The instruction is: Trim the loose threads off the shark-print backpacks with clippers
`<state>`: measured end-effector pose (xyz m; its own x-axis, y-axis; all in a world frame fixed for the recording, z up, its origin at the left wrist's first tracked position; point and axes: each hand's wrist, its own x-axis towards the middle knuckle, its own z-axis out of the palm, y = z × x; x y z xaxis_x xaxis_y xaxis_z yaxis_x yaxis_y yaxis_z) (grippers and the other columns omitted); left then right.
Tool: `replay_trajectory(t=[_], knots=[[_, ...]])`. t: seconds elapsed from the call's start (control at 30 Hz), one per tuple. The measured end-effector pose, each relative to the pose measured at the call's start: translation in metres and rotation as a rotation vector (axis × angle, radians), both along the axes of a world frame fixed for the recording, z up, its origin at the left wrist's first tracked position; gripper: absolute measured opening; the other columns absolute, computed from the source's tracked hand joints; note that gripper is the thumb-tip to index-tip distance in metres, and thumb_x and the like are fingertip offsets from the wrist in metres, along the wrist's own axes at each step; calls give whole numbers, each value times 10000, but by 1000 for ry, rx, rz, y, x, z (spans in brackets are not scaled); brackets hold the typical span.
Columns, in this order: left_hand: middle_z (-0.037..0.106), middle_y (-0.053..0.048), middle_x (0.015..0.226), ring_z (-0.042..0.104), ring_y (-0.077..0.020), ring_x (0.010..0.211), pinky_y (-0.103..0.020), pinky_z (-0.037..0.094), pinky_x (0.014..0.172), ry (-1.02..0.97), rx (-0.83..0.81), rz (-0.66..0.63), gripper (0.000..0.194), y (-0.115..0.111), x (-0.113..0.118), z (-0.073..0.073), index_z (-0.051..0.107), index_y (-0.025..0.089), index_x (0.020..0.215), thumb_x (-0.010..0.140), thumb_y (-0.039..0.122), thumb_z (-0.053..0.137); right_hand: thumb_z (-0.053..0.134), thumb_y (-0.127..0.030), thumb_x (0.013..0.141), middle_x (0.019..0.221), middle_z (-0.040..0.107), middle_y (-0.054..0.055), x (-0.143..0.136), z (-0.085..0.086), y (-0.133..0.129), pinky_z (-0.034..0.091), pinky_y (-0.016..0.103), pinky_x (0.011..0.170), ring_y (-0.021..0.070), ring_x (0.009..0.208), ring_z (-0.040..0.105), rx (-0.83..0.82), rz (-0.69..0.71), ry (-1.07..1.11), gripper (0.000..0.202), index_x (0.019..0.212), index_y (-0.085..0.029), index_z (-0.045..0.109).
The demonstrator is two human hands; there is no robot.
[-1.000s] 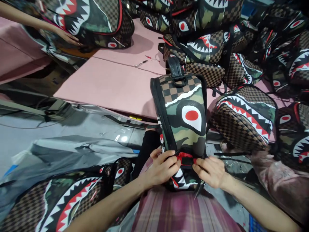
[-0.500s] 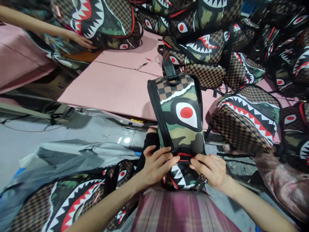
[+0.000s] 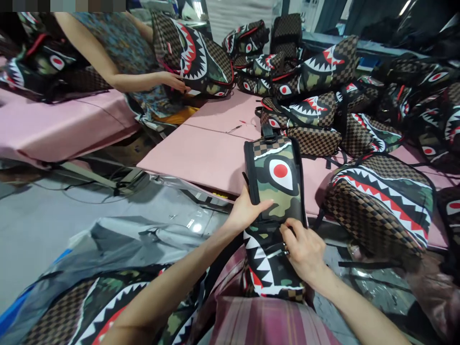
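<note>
A bag with a camouflage front, a red-and-white eye, shark teeth and a brown checked top leans from my lap against the table edge. My left hand grips its left side, thumb across the front and fingers behind the edge. At the middle seam, my right hand is closed with curled fingers against the bag. Dark metal hardware shows beside those fingers; what exactly they pinch is hidden.
On the pink table lie a pen and piled shark-print bags. A larger bag stands at right. Across the table, a person's hand touches another bag. More bags lie in grey plastic at lower left.
My left hand has moved from the middle seam up to the bag's left side. The red strip at the seam is now covered, and the toothed lower part shows more. The view has tilted upward.
</note>
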<state>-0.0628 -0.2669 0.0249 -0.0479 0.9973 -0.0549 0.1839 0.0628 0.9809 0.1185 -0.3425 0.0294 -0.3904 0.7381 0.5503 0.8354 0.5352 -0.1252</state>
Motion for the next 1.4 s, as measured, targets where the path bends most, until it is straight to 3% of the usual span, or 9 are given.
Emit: replay_trajectory(t=[0.1, 0.2, 0.3, 0.43, 0.73, 0.9, 1.0, 1.2, 1.4], knots=[[669, -102, 1014, 631, -250, 910, -371, 508, 809, -126, -69, 28, 566, 0, -6, -2, 557, 122, 1093, 625, 397, 718, 465, -145, 868, 964, 632, 53, -1, -8, 1, 437, 228, 631, 119, 744, 590, -197, 78, 413, 193, 921, -210, 638], [684, -109, 969, 652, -242, 826, -346, 531, 729, -253, -128, 85, 527, -5, -17, -3, 586, 98, 1018, 621, 421, 714, 560, -245, 828, 1110, 597, 73, 0, -18, 2, 485, 290, 776, 172, 957, 590, -365, -2, 751, 253, 1076, -230, 610], [691, -115, 946, 655, -253, 820, -339, 536, 707, -198, -111, 92, 518, -8, -20, 5, 608, 91, 979, 612, 440, 715, 636, -313, 766, 1250, 541, 86, 4, -25, 2, 452, 376, 908, 225, 1122, 522, -460, -28, 825, 436, 1190, -243, 563], [691, -107, 974, 638, -270, 910, -335, 523, 753, 97, -16, -60, 522, 0, -11, 22, 630, 119, 1008, 631, 475, 689, 674, -374, 716, 1275, 529, 90, 12, -24, 7, 354, 450, 1016, 254, 1176, 477, -474, -93, 863, 526, 1207, -229, 557], [688, -111, 980, 636, -252, 920, -323, 505, 754, 284, 33, -159, 522, 6, 0, 28, 629, 135, 1019, 699, 547, 591, 655, -409, 722, 1124, 620, 97, 22, -18, 6, 404, 483, 954, 268, 1062, 550, -566, -181, 1062, 483, 1157, -204, 611], [683, -110, 988, 632, -252, 919, -331, 495, 772, 296, 16, -200, 513, 5, -1, 34, 623, 133, 1020, 712, 541, 576, 663, -401, 717, 1076, 636, 79, 29, -21, 5, 434, 426, 919, 239, 1002, 572, -560, -169, 1069, 499, 1171, -204, 605], [662, -94, 1047, 629, -222, 918, -318, 486, 804, 213, 29, -254, 514, -12, -11, 28, 585, 143, 1092, 714, 490, 596, 661, -410, 718, 913, 662, 69, 40, -18, 1, 486, 377, 798, 205, 828, 600, -577, -225, 1017, 524, 1179, -170, 594], [671, -46, 827, 626, -165, 760, -263, 491, 701, 173, -59, -119, 276, -55, -23, 0, 617, 144, 876, 698, 354, 610, 595, -417, 773, 1020, 597, 52, 45, 15, -16, 471, 297, 714, 181, 844, 582, -342, -289, 518, 461, 1190, -230, 535], [675, -17, 717, 609, -131, 636, -217, 462, 599, 180, -28, -162, 173, -51, -12, 2, 650, 155, 767, 725, 297, 560, 479, -371, 858, 1049, 581, 60, 17, 36, -25, 463, 309, 753, 195, 917, 585, -293, -213, 189, 292, 1108, -221, 471]])
